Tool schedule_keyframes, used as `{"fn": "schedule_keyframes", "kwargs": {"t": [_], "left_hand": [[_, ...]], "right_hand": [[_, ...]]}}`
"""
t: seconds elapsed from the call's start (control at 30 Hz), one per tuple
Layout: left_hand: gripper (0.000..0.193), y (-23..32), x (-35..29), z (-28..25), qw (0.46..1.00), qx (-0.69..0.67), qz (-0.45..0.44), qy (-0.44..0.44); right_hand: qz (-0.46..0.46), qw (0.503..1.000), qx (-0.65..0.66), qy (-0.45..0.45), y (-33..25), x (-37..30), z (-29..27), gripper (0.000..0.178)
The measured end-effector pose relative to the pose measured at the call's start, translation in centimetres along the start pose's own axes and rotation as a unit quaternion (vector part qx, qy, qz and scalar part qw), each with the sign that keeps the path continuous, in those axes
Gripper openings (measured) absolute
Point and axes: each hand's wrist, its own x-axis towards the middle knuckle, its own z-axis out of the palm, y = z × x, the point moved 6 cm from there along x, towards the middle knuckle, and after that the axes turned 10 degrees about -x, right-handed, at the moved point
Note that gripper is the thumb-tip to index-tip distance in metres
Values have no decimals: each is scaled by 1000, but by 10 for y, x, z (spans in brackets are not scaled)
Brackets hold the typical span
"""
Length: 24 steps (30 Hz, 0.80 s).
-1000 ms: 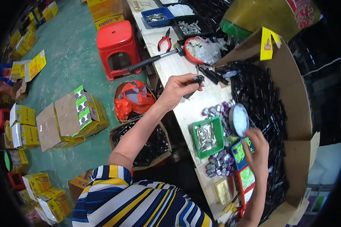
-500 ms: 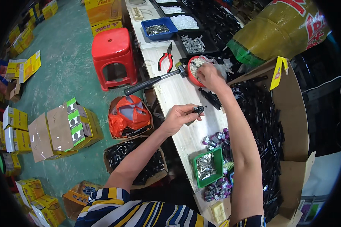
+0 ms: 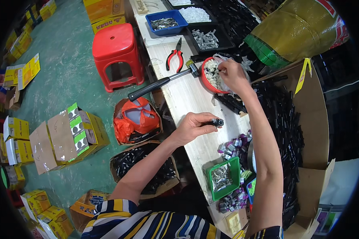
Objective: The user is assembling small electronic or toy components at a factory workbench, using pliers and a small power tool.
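Observation:
My left hand (image 3: 196, 128) is closed around a short black tubular part (image 3: 217, 122), its round open end pointing right, above the pale workbench (image 3: 195, 101). Over the right side of a red bowl (image 3: 204, 81) is my right hand (image 3: 234, 76). Its thumb and fingertips are pinched together; what lies between them is too small to make out. Small cream-coloured pieces (image 3: 214, 81) fill the bowl, and a clear plastic bag (image 3: 247, 63) bunches behind it. A hammer (image 3: 157, 87) with a black handle lies with its head against the bowl. Red-handled pliers (image 3: 174, 55) rest just beyond.
A blue tray (image 3: 179, 28) of metal pins and a black tray (image 3: 193, 40) of grey pieces stand farther back. Nearer are a green tray (image 3: 211, 191) of metal pins and several purple-and-silver parts (image 3: 231, 148). Black strips fill a large carton (image 3: 313, 131) at right. A red stool (image 3: 113, 44) stands left.
My right hand has come up slightly from among the cream pieces, fingertips now pinched. The left hand keeps the black part and has shifted a little to the right. The whole view has moved slightly.

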Motion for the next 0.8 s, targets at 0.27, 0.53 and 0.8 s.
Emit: {"fn": "schedule_keyframes", "kwargs": {"t": [0.27, 0.53, 0.8], "left_hand": [[25, 3, 0, 3, 1000, 27, -9, 4], [25, 0, 0, 2, 999, 31, -16, 4], [26, 0, 0, 1, 999, 37, -21, 2]], "right_hand": [[38, 998, -27, -32, -2, 8, 30, 41], [15, 998, 40, 41, 7, 5, 33, 29], [113, 983, 142, 1, 21, 7, 31, 22]]}}
